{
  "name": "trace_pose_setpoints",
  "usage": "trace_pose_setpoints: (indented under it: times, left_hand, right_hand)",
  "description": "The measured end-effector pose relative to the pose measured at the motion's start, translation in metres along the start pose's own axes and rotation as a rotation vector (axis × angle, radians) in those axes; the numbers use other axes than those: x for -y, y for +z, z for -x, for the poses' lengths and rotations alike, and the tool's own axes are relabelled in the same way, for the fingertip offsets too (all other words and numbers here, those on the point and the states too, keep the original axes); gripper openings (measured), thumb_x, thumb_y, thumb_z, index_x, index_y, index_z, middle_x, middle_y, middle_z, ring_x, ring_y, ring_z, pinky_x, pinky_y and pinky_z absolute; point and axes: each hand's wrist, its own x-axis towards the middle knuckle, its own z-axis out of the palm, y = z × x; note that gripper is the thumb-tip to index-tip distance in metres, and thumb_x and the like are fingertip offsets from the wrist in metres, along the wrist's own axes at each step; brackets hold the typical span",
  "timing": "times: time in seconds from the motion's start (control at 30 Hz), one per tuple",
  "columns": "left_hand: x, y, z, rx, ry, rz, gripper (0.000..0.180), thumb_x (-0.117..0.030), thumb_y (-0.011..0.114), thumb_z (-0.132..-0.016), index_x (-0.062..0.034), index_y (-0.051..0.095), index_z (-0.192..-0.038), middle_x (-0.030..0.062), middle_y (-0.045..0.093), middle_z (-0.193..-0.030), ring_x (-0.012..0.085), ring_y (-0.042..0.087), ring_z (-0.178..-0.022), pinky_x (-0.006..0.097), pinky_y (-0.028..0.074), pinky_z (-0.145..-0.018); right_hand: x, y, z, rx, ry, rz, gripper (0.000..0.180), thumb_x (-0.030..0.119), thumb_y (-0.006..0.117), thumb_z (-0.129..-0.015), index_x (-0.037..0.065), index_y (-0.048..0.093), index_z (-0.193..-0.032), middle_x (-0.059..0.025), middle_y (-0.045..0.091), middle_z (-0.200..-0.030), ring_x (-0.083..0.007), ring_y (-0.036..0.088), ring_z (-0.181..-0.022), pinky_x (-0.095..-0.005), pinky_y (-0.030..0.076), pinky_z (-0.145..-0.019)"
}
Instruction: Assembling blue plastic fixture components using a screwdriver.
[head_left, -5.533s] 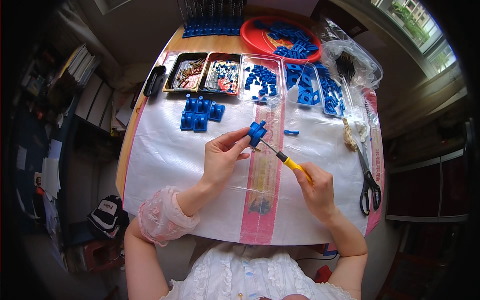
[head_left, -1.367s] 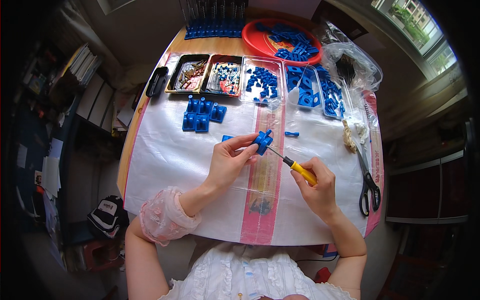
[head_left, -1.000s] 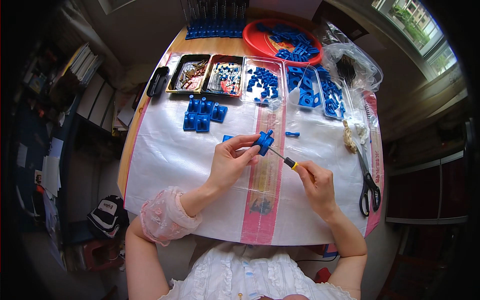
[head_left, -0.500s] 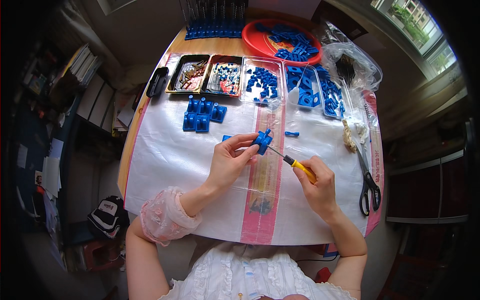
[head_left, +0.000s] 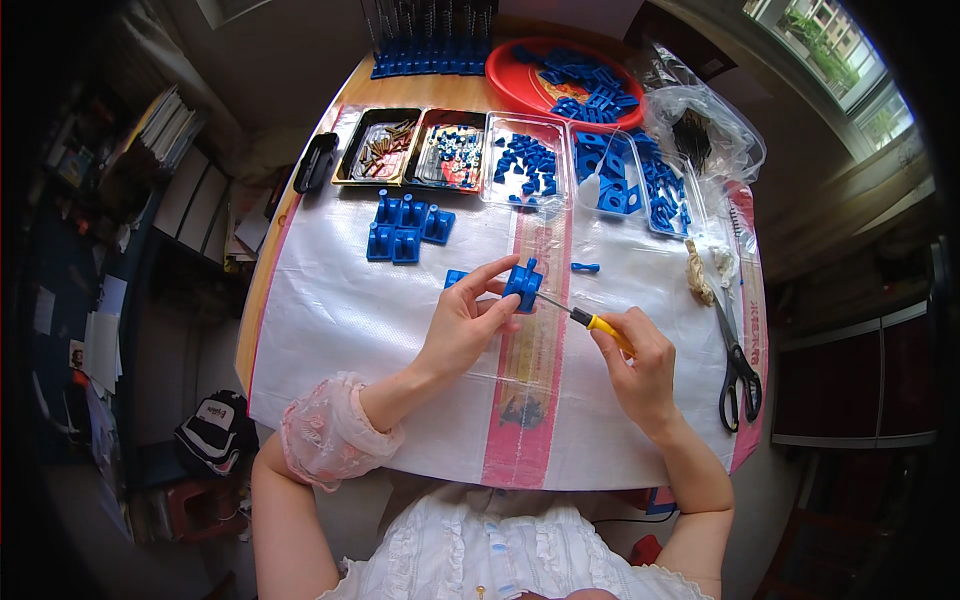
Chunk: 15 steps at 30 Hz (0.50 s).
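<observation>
Over the middle of the table my left hand (head_left: 468, 322) pinches a small blue plastic assembly (head_left: 523, 284) with a peg sticking up from it. My right hand (head_left: 641, 365) is closed round the yellow and black handle of a screwdriver (head_left: 607, 332). Its thin metal shaft points left, and the tip meets the right side of the blue assembly; the exact contact spot is too small to make out. Partly behind my left fingers lies another blue piece (head_left: 455, 278). A loose blue peg (head_left: 585, 267) rests just beyond the screwdriver. Several similar assemblies (head_left: 405, 243) sit grouped farther left.
Trays hold brass-coloured screws (head_left: 388, 150), small metal hardware (head_left: 458, 150) and blue parts (head_left: 526, 165). A red basin (head_left: 510, 88) of blue pieces stands behind them, beside a clear plastic bag (head_left: 735, 150). Black-handled scissors (head_left: 738, 385) lie at right. A rack of blue bases with rods (head_left: 430, 60) is farthest.
The blue assembly has turned slightly in my left fingers, its peg now more upright. My right hand and the screwdriver have shifted a little to the right.
</observation>
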Motion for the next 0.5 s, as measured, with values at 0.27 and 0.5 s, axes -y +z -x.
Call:
trace_pose_setpoints:
  times: [0.27, 0.5]
  left_hand:
    - [-0.009, -0.009, -0.005, 0.199, -0.156, 0.104, 0.057, -0.008, 0.065, -0.102, -0.0067, 0.046, -0.156, 0.0102, 0.066, -0.121, 0.0229, 0.072, -0.112, 0.024, 0.061, -0.086]
    - [-0.016, -0.015, -0.007, 0.278, -0.244, 0.142, 0.052, -0.008, 0.068, -0.100, -0.0072, 0.051, -0.150, 0.0137, 0.062, -0.131, 0.0277, 0.072, -0.115, 0.024, 0.062, -0.086]
  right_hand:
    - [-0.003, -0.009, -0.003, 0.019, -0.025, 0.016, 0.010, 0.009, 0.077, -0.089, 0.003, 0.073, -0.095, -0.0101, 0.068, -0.083, -0.0281, 0.070, -0.072, -0.0367, 0.052, -0.061]
    - [0.001, -0.015, -0.005, 0.027, -0.035, -0.003, 0.010, 0.008, 0.078, -0.087, 0.004, 0.073, -0.095, -0.0095, 0.070, -0.084, -0.0284, 0.071, -0.073, -0.0373, 0.053, -0.063]
